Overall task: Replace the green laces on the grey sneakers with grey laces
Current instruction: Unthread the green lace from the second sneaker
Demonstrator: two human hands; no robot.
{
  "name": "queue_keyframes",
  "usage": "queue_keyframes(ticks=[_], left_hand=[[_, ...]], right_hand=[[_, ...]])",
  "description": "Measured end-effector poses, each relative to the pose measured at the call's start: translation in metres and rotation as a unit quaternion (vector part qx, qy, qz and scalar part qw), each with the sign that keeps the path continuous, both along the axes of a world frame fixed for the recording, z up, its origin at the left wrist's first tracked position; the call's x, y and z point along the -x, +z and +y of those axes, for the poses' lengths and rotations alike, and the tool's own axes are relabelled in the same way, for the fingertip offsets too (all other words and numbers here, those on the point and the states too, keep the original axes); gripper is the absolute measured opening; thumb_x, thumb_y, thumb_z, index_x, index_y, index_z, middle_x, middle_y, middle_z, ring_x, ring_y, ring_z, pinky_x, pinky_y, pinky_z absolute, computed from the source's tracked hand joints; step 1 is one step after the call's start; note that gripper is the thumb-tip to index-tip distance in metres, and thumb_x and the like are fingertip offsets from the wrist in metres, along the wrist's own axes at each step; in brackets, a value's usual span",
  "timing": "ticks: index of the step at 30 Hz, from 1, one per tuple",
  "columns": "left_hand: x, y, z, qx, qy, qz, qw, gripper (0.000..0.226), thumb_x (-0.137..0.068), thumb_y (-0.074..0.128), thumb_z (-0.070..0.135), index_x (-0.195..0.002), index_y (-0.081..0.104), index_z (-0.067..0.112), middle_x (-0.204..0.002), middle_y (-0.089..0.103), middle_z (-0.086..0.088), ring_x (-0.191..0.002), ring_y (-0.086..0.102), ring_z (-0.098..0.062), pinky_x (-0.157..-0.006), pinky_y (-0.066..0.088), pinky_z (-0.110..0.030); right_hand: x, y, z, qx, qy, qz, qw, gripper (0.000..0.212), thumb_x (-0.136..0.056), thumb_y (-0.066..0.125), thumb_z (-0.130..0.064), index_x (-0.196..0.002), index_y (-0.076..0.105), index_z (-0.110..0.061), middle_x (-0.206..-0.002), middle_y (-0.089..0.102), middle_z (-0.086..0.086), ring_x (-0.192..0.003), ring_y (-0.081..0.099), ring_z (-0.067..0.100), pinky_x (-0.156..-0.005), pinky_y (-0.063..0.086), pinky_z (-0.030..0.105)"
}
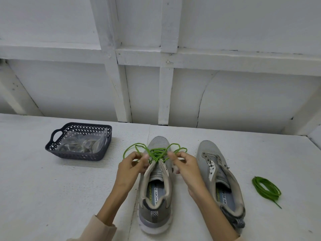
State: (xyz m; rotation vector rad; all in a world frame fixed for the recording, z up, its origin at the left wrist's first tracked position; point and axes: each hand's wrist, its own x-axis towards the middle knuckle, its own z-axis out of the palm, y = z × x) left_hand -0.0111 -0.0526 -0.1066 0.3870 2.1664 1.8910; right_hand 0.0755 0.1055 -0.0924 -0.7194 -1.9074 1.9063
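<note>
Two grey sneakers stand side by side on the white table, toes pointing away from me. The left sneaker (155,192) still carries a green lace (157,151) threaded through its front eyelets, with loose loops spreading to both sides. My left hand (132,166) pinches the lace on the left of the tongue. My right hand (185,166) pinches it on the right. The right sneaker (223,180) has bare eyelets. A coiled green lace (266,189) lies on the table to its right.
A dark perforated basket (73,154) with clear plastic bags (81,142) inside sits at the left back of the table. A white panelled wall (156,75) rises right behind the table's far edge.
</note>
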Motion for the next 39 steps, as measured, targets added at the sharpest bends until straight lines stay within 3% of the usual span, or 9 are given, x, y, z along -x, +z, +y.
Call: queue_keyframes(ticks=[3, 7, 12, 18, 23, 28, 33, 36, 39], left_hand=[[0.003, -0.003, -0.002, 0.064, -0.049, 0.032, 0.996, 0.016, -0.086, 0.073, 0.032, -0.083, 0.073, 0.016, -0.082, 0.074, 0.004, -0.075, 0.067, -0.008, -0.069, 0.052, -0.023], [0.003, 0.002, -0.002, -0.039, 0.026, -0.017, 0.999, 0.017, -0.094, 0.063, 0.020, -0.086, 0.064, 0.005, -0.082, 0.071, -0.006, -0.077, 0.071, -0.024, -0.062, 0.058, -0.031], [-0.002, -0.002, 0.000, 0.048, -0.014, 0.047, 0.998, 0.019, -0.086, 0.071, 0.029, -0.082, 0.070, 0.011, -0.083, 0.072, 0.006, -0.081, 0.066, -0.005, -0.067, 0.053, -0.018], [0.003, -0.002, -0.003, 0.011, 0.068, 0.072, 0.995, 0.012, -0.088, 0.069, 0.027, -0.079, 0.071, 0.019, -0.086, 0.071, 0.007, -0.081, 0.061, -0.001, -0.070, 0.051, -0.031], [-0.003, 0.000, -0.002, 0.078, -0.025, 0.065, 0.994, 0.016, -0.085, 0.072, 0.030, -0.075, 0.071, 0.018, -0.076, 0.071, 0.010, -0.072, 0.061, 0.001, -0.069, 0.044, -0.019], [-0.004, -0.001, -0.001, 0.003, 0.092, 0.051, 0.994, 0.026, -0.090, 0.066, 0.029, -0.076, 0.064, 0.007, -0.066, 0.065, 0.014, -0.064, 0.055, 0.002, -0.062, 0.043, -0.021], [-0.008, -0.002, 0.002, 0.045, -0.005, 0.043, 0.998, 0.030, -0.083, 0.072, 0.041, -0.072, 0.068, 0.013, -0.073, 0.070, 0.001, -0.071, 0.062, -0.005, -0.067, 0.047, -0.024], [-0.007, 0.000, 0.003, -0.012, 0.080, 0.038, 0.996, 0.024, -0.090, 0.068, 0.026, -0.072, 0.064, 0.011, -0.066, 0.069, 0.002, -0.067, 0.065, -0.009, -0.068, 0.048, -0.029], [-0.006, -0.004, 0.001, -0.034, 0.105, 0.026, 0.994, 0.024, -0.089, 0.068, 0.036, -0.078, 0.065, 0.015, -0.071, 0.070, 0.003, -0.076, 0.065, -0.011, -0.072, 0.048, -0.027]], right_hand=[[0.002, 0.000, -0.005, -0.008, 0.049, -0.004, 0.999, 0.023, -0.081, 0.077, -0.021, -0.082, 0.070, 0.001, -0.064, 0.055, 0.004, -0.056, 0.045, 0.004, -0.054, 0.036, 0.015], [0.003, -0.004, -0.003, 0.027, -0.050, 0.033, 0.998, 0.017, -0.092, 0.065, -0.020, -0.083, 0.064, -0.006, -0.072, 0.056, 0.005, -0.067, 0.047, 0.013, -0.057, 0.038, 0.024], [0.002, -0.002, -0.004, -0.008, 0.045, -0.007, 0.999, 0.021, -0.082, 0.076, -0.027, -0.078, 0.069, -0.007, -0.060, 0.054, -0.006, -0.054, 0.045, 0.002, -0.056, 0.037, 0.017], [0.003, -0.006, 0.003, 0.008, -0.068, 0.030, 0.997, 0.021, -0.089, 0.068, -0.026, -0.082, 0.065, -0.006, -0.068, 0.055, -0.002, -0.058, 0.046, 0.002, -0.063, 0.037, 0.026], [0.002, -0.002, -0.003, -0.007, 0.050, 0.002, 0.999, 0.022, -0.080, 0.078, -0.026, -0.076, 0.070, -0.006, -0.065, 0.056, 0.003, -0.059, 0.047, 0.006, -0.058, 0.038, 0.019], [0.003, -0.006, 0.000, 0.009, -0.059, 0.040, 0.997, 0.024, -0.090, 0.067, -0.024, -0.071, 0.059, -0.012, -0.061, 0.050, -0.004, -0.058, 0.042, 0.007, -0.062, 0.033, 0.027], [0.001, -0.002, -0.005, 0.003, 0.050, 0.011, 0.999, 0.014, -0.082, 0.076, -0.020, -0.079, 0.072, -0.007, -0.063, 0.063, -0.007, -0.059, 0.052, 0.001, -0.059, 0.041, 0.015], [0.003, -0.006, -0.003, -0.001, 0.007, 0.012, 1.000, 0.016, -0.086, 0.071, -0.016, -0.079, 0.067, -0.002, -0.070, 0.061, 0.003, -0.061, 0.051, 0.003, -0.060, 0.040, 0.016], [0.002, -0.010, -0.001, 0.020, -0.007, 0.018, 1.000, 0.019, -0.090, 0.066, -0.021, -0.080, 0.063, -0.006, -0.071, 0.058, -0.001, -0.065, 0.050, 0.004, -0.062, 0.040, 0.018]])
